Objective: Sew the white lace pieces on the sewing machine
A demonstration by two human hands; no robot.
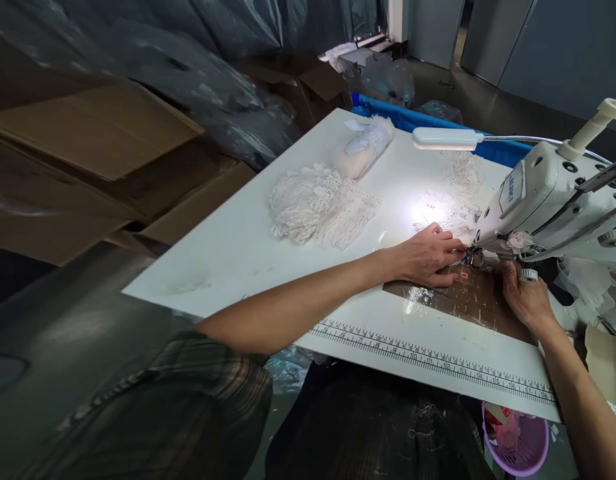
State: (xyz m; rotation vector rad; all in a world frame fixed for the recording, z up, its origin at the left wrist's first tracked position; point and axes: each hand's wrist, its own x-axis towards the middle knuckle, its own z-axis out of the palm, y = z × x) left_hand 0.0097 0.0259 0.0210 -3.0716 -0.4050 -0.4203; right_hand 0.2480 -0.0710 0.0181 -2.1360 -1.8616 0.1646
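Under the lamp glow, my left hand (431, 257) has its fingers curled and pressed together on white lace trim (441, 210) just left of the needle area. The lace runs back from those fingertips across the table. A white sewing machine (543, 193) stands at the right, its presser foot (474, 257) close to my left fingertips. My right hand (528, 297) is closed on the other side of the foot, below the machine head. Its thumb shows, but what it grips is hidden. Beneath both hands lies a brown plate (468, 300) with scratches and tape.
A gathered heap of lace (321, 207) and a wrapped peach-coloured bundle (365, 147) lie on the white table (228, 267). A lamp (445, 139) hangs over the work. A ruler strip (413, 357) edges the front; a purple basket (525, 447) sits below. Cardboard boxes (93, 127) are at left.
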